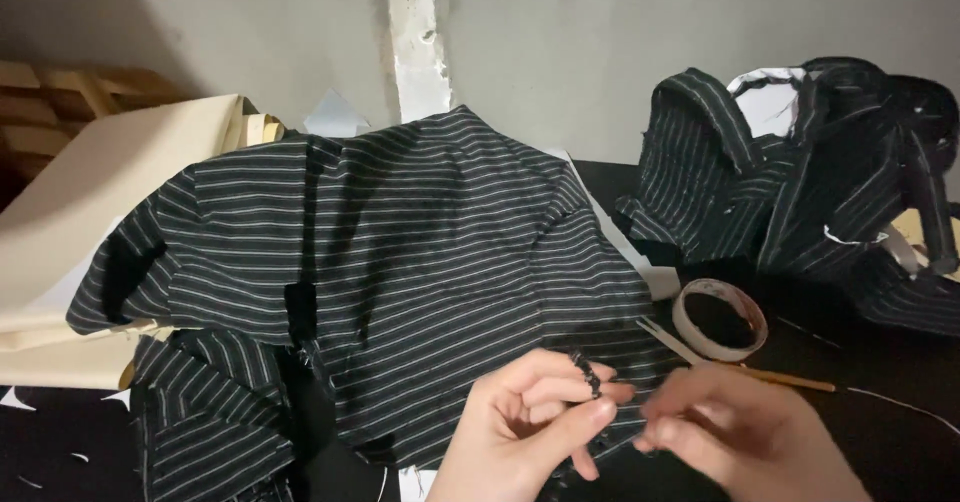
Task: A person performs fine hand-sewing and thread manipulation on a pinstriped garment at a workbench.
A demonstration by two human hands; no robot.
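Left hand: our left hand sits low in the view, at the near edge of the striped cloth, fingers curled inward; thumb and forefinger are pinched together on a small black loop of cord.
Black cord loop: the black cord loop stands up just above our left forefinger, against the cloth; it is too small for us to tell how it is fixed there.
Right hand: our right hand lies just right of the left, fingertips drawn together and pointing left toward the loop; they seem closed on something very fine, which we cannot make out.
Striped garment: the striped garment, black with thin pale lines, is spread in loose folds across the middle of the table, its near hem under our hands.
Tape roll: a tape roll, pale and flat on its side, rests just beyond our right hand, beside the garment's right edge.
Thin stick: a thin stick, wood-coloured, lies on the dark table between the roll and our right hand.
Second striped heap: a second striped heap of the same cloth is bundled at the far right, well apart from our hands.
Cream fabric: folded cream fabric is stacked at the left, partly under the garment.
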